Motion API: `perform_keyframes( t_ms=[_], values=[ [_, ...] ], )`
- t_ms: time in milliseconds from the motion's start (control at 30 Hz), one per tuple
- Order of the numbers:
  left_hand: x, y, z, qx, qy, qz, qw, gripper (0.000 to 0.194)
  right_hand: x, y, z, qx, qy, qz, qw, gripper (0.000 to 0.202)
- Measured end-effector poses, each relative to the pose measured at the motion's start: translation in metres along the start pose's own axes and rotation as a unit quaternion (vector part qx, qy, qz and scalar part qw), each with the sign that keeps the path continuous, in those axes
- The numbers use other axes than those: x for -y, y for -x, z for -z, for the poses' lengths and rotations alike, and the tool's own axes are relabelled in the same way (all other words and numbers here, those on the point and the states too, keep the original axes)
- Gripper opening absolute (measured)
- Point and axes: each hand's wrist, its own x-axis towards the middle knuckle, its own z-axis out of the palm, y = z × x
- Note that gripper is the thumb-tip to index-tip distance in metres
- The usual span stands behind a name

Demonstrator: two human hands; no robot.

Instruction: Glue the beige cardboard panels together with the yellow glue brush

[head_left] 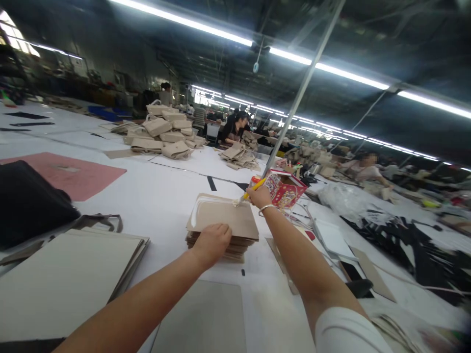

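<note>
A stack of beige panels point(224, 218) stands on the white table in front of me. A white wet-looking line runs along the left and far edges of the top panel. My right hand point(259, 195) grips a yellow-handled brush point(253, 188), its tip at the panel's far right corner. My left hand point(215, 241) rests on the near edge of the stack, fingers together and curled over the top panel; whether they pinch it is hidden.
Large pale sheets point(73, 274) lie at the left, beside a black bag point(29, 201) and a pink sheet point(69, 171). A red patterned box point(285, 189) stands beyond my right hand. Beige bags point(165, 127) are piled farther back. People sit in the background.
</note>
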Motion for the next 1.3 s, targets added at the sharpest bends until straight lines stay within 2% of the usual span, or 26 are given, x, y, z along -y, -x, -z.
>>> perform_keyframes(
  t_ms=[100,233,367,533,667,767,833,1000,1167,1233,1300],
  values=[
    [-0.002,-0.003,0.005,0.023,-0.006,0.009,1.0,0.018,-0.014,0.004,0.024,-0.038,0.05,-0.009,0.998,0.024],
    [-0.002,-0.01,0.011,0.06,-0.021,0.032,0.997,0.019,-0.015,0.026,0.034,-0.043,0.053,0.024,0.997,0.026],
    [0.0,-0.017,0.018,0.095,-0.026,0.044,0.994,0.02,-0.024,0.071,0.043,-0.027,0.021,0.045,0.998,0.023],
    [-0.002,-0.025,0.033,0.155,-0.045,0.045,0.986,0.024,-0.034,0.138,0.069,-0.005,-0.041,0.059,0.997,0.022],
    [-0.004,-0.035,0.045,0.199,-0.059,0.033,0.978,0.027,-0.03,0.173,0.092,-0.08,-0.141,0.039,0.986,0.024],
    [-0.002,-0.041,0.053,0.231,-0.047,0.037,0.971,0.033,-0.03,0.189,0.103,-0.146,-0.252,0.03,0.956,0.036],
    [0.002,-0.044,0.058,0.239,-0.029,0.036,0.97,0.034,-0.033,0.2,0.105,-0.153,-0.302,0.031,0.94,0.044],
    [0.006,-0.043,0.065,0.226,0.004,0.0,0.974,0.021,-0.046,0.222,0.093,-0.136,-0.344,0.042,0.928,0.055],
    [-0.002,-0.036,0.061,0.183,-0.033,-0.044,0.982,0.023,-0.06,0.214,0.068,-0.11,-0.3,0.078,0.944,0.047],
    [-0.002,-0.032,0.063,0.135,-0.052,-0.038,0.989,0.024,-0.065,0.206,0.06,-0.1,-0.263,0.105,0.954,0.04],
    [0.003,-0.027,0.073,0.045,-0.052,-0.015,0.998,0.023,-0.066,0.201,0.054,-0.101,-0.216,0.125,0.963,0.034]
  ],
)
